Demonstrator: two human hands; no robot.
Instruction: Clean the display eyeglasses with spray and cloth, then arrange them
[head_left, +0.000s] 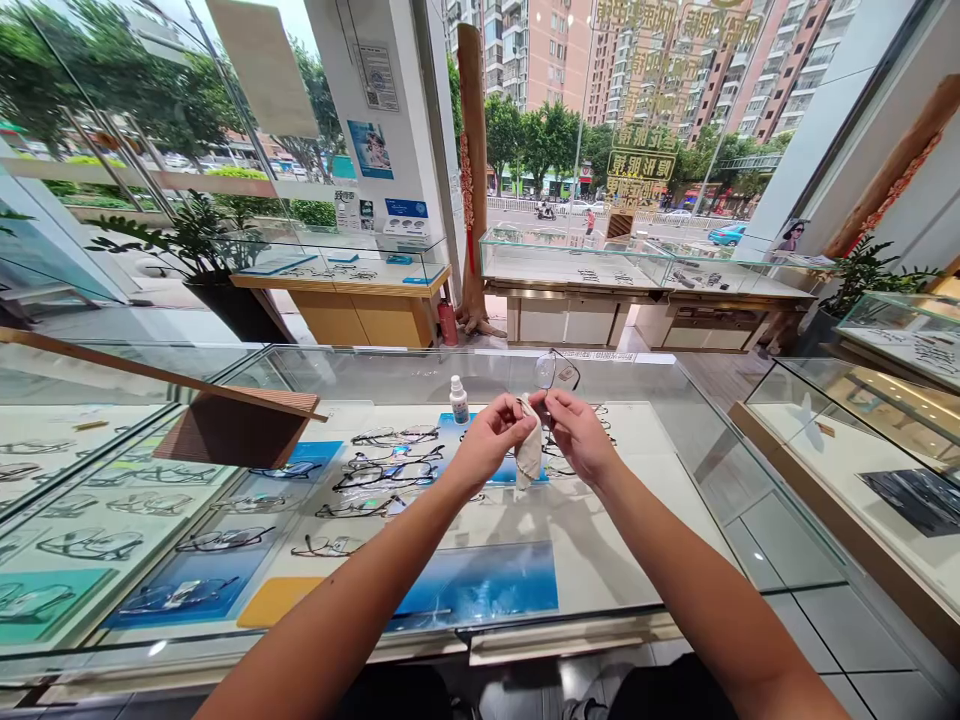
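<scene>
My left hand [496, 440] is closed, pinching a beige cleaning cloth [529, 458] that hangs down between my hands. Close beside it, my right hand [581, 438] has its fingers pinched at the lower part of a pair of thin-framed eyeglasses [568, 371]. The eyeglasses show just above my fingertips, and the exact grip is partly hidden. Both hands are over the glass display counter. A small white bottle [458, 402] stands upright on the counter, to the left of my hands and a little farther away.
Several spectacle frames [390, 468] lie in rows inside the glass counter [622, 590] below my hands. A brown ridged box-like stand [232, 428] is at the left. Other display cases [570, 270] stand by the windows, with a fire extinguisher [447, 323] and a potted plant [244, 310].
</scene>
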